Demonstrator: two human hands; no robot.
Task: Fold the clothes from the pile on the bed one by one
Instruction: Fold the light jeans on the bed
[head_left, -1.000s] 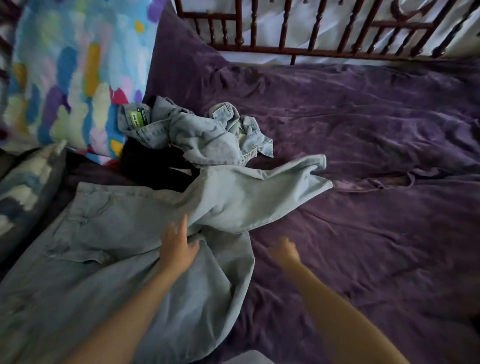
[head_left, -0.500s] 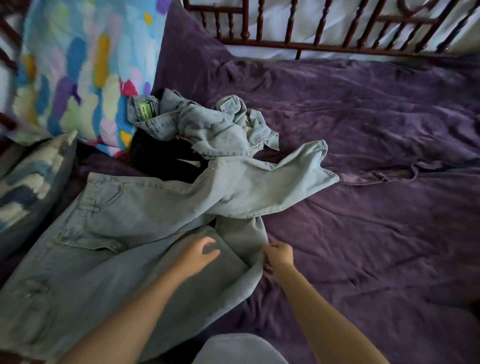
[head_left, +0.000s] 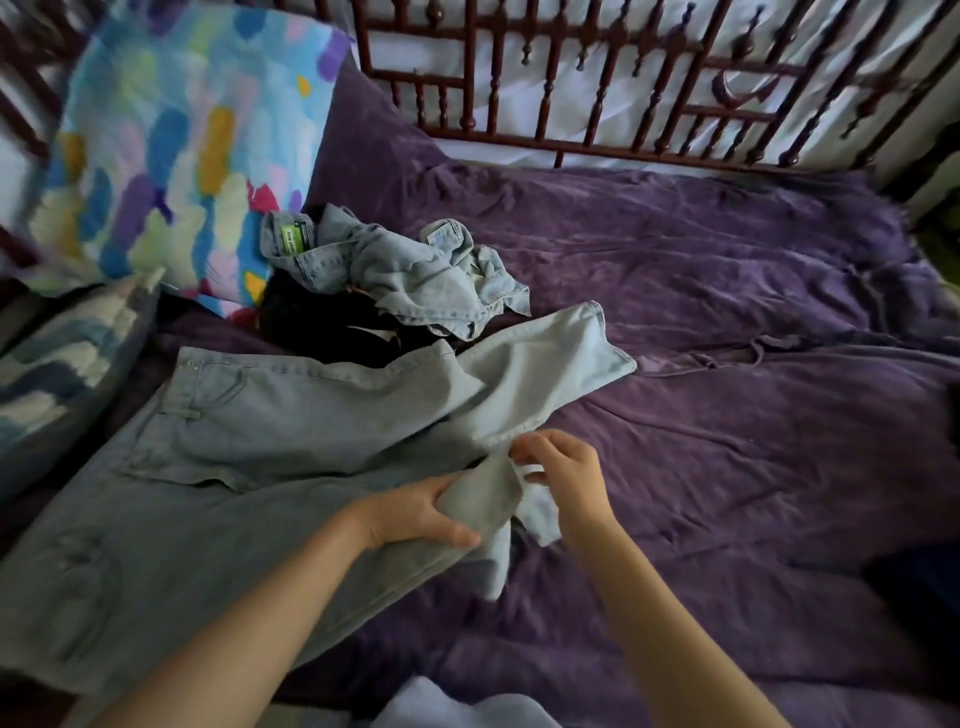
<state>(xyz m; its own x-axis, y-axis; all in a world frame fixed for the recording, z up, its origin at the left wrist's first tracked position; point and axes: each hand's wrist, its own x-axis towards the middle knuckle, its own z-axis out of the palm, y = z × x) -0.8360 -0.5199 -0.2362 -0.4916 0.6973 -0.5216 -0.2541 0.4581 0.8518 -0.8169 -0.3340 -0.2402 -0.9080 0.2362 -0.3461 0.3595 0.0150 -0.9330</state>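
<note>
Pale blue jeans (head_left: 249, 467) lie spread across the purple bed cover (head_left: 727, 467), waistband toward the pillows, one leg reaching up and right to its hem (head_left: 597, 343). My left hand (head_left: 415, 512) grips a bunched fold of the other leg near the middle of the bed. My right hand (head_left: 566, 475) pinches the same bunch of denim from the right. Behind the jeans sits the pile: a crumpled light denim garment (head_left: 395, 270) with a green label on top of something black (head_left: 322, 322).
A colourful patterned pillow (head_left: 176, 140) leans at the back left, with a blue-and-white pillow (head_left: 57, 364) below it. A dark wooden spindle headboard (head_left: 623, 88) runs along the far side. A pale cloth (head_left: 457, 706) shows at the bottom edge.
Both hands have closed on the lower leg of the jeans and gathered it up into a bunch; a second ago my left hand lay flat on the denim and my right was off it.
</note>
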